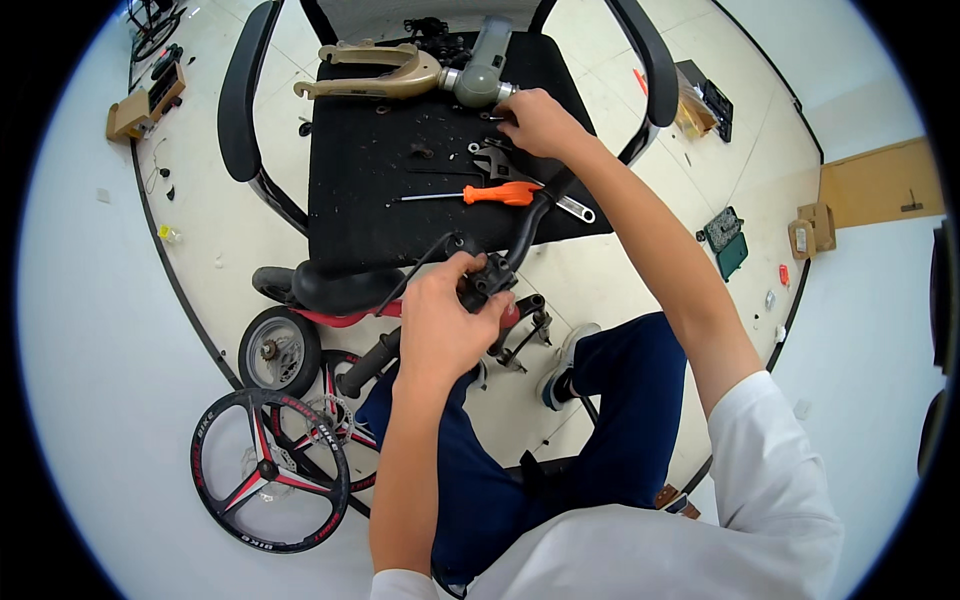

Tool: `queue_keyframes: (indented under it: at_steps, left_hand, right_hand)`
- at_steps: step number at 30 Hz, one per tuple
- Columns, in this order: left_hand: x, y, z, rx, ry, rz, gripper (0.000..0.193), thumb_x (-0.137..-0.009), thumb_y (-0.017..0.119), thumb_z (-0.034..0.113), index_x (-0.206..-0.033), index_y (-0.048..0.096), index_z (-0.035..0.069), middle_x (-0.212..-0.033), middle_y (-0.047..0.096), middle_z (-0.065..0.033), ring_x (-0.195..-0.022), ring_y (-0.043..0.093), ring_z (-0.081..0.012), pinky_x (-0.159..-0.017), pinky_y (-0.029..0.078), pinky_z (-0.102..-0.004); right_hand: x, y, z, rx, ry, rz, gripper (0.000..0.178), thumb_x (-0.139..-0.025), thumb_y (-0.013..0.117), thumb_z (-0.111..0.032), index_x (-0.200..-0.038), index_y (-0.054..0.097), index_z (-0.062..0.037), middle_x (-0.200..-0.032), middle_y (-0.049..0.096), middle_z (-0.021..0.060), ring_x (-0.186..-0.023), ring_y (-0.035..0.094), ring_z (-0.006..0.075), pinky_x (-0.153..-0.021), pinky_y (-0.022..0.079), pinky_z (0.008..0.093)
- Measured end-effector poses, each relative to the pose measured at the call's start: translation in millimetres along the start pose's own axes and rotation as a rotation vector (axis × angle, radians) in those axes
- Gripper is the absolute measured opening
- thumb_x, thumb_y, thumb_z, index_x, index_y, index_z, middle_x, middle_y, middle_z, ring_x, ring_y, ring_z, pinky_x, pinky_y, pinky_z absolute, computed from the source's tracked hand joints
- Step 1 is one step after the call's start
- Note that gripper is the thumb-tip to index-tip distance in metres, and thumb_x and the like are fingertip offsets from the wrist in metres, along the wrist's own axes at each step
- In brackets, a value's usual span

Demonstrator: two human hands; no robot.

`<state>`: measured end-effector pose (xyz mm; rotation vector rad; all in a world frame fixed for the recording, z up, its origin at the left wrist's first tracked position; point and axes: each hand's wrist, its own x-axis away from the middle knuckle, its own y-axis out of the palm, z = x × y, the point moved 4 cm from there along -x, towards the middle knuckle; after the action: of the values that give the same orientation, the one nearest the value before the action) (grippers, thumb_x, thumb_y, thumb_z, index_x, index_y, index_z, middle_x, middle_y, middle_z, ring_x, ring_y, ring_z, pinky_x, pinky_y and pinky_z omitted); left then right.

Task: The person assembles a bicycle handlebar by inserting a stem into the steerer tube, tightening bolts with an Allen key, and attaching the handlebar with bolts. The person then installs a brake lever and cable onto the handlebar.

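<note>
White wall (90,330) backs lettered wheels (266,468); left hand (445,312) pinches handlebar clamp (489,276), right hand (540,122) curled, hold unclear.

Printed lettering is noted on the black rim of the nearer three-spoke wheel (266,468), at the lower left of the view. Bold capitals are borne around the rim, with red lettering (298,407) and white lettering (324,434) set in turn along its curve. Further red lettering is partly seen on the rim of the farther three-spoke wheel (335,408), by which the nearer one is backed; it is partly covered. A pale label-like patch is observed on the small carton (801,240) at the right; any print on it is too small to be read.
</note>
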<state>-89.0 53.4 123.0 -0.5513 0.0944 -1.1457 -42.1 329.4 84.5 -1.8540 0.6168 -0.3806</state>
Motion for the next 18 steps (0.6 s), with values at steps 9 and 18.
queue_keyframes:
  at_steps: [9, 18]
  left_hand:
    - [-4, 3, -4, -0.039, 0.067, 0.032, 0.039, -0.071, 0.084, 0.010, -0.104, 0.070, -0.005, -0.074, 0.069, -0.0107, -0.063, 0.062, -0.0127, -0.061, 0.049, -0.0272]
    - [-7, -1, -1, -0.041, 0.014, -0.017, 0.037, -0.071, 0.085, 0.012, -0.101, 0.070, -0.004, -0.069, 0.066, -0.0085, -0.060, 0.059, -0.0120, -0.059, 0.047, -0.0264]
  right_hand:
    - [-13, 18, 21, 0.053, -0.038, 0.090, 0.020, -0.082, 0.071, -0.012, -0.099, 0.073, -0.0021, -0.093, 0.073, 0.0157, -0.085, 0.072, 0.0310, -0.081, 0.058, 0.0375]
    - [170, -18, -84, -0.892, 0.029, 0.207, 0.015, -0.085, 0.074, -0.001, -0.099, 0.074, 0.0020, -0.096, 0.075, 0.0106, -0.086, 0.073, 0.0161, -0.082, 0.059, 0.0291]
